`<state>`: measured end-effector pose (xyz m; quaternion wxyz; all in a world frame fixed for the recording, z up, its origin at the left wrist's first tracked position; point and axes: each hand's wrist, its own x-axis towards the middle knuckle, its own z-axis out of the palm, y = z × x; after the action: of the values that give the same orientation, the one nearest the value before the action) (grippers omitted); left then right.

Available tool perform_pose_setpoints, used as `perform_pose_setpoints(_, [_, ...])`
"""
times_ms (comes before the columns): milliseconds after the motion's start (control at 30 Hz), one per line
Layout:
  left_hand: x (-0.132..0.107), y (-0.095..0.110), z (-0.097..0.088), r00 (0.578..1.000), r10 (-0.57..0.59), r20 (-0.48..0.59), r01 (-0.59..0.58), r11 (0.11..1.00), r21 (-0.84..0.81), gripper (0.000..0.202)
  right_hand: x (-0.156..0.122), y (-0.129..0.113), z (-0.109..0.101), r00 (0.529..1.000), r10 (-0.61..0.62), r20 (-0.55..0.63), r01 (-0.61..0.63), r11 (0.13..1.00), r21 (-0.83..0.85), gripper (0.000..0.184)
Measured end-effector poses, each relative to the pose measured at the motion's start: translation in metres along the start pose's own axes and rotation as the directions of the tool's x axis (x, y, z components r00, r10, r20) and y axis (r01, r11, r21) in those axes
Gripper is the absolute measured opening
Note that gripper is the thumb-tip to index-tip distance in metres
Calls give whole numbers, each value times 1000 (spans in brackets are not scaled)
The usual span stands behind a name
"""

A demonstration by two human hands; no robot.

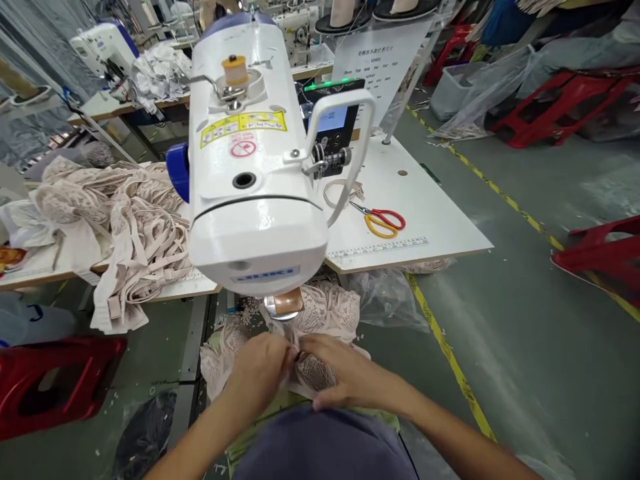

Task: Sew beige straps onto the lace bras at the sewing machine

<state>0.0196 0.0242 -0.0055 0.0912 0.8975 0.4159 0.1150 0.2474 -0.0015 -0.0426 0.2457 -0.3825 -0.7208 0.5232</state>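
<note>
Both the left hand [267, 360] and the right hand [340, 367] grasp the bra [327, 312], fingertips pinched together on its fabric; the pinched spot itself is partly hidden by the fingers. Just beyond the grip hangs the machine [257, 233], its front badge [265, 274] reading JUKI, slightly blurred. Farther up from the grip, its top carries a yellow sticker [243, 129] with writing too small to read and a red prohibition sign [243, 149]. Beyond that and to the right stands a sheet [375, 67] with a heading in Chinese characters and rows of sizes, one starting "35cm". Right of the grip, on the tabletop, a numbered ruler [377, 249] lies in front of the scissors [384, 221]. Lace spreads to both sides of the grip and away from it, one cup under the right hand; a narrow part points from the fingertips toward the machine. The lace is crumpled, so its long axis cannot be told.
</note>
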Motion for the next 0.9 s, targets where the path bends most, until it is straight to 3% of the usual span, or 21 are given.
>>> perform_pose_setpoints(33, [3,10,3,1000,21,-15,-21,1000,-18,33,1,-5,10,999,-15,-34,18,996,90,74])
perform_pose_setpoints(100, [10,27,6,998,-12,-59,6,995,-100,32,7,-13,19,980,41,-195,24,947,319,68])
perform_pose_setpoints(167, [19,40,4,988,-138,-64,113,949,-295,32,14,-22,17,906,201,-372,10,869,495,52])
perform_pose_setpoints(233, [28,47,0,950,-312,-12,260,811,-524,36,22,-32,10,817,322,-479,3,828,561,39])
perform_pose_setpoints(267, [32,49,-3,922,-387,11,314,731,-606,39,26,-36,5,795,335,-506,12,825,565,34])
perform_pose_setpoints(333, [35,47,-8,873,-488,-3,364,655,-663,41,36,-42,-7,797,299,-525,43,839,542,26])
perform_pose_setpoints(400, [33,41,-11,851,-521,-72,379,702,-603,33,48,-42,-19,792,264,-551,42,877,479,21])
perform_pose_setpoints(433, [31,36,-12,860,-498,-115,366,756,-542,27,54,-41,-26,787,252,-563,20,902,431,20])
perform_pose_setpoints(567, [26,17,-9,928,-256,-271,220,963,-157,26,77,-34,-48,806,167,-568,-62,978,200,14])
perform_pose_setpoints(667, [28,10,-7,930,-202,-308,220,975,27,30,91,-36,-61,839,96,-535,-58,994,88,10])
perform_pose_setpoints(900, [34,6,-13,932,-249,-264,280,956,89,32,106,-45,-74,871,53,-489,-91,994,-54,11])
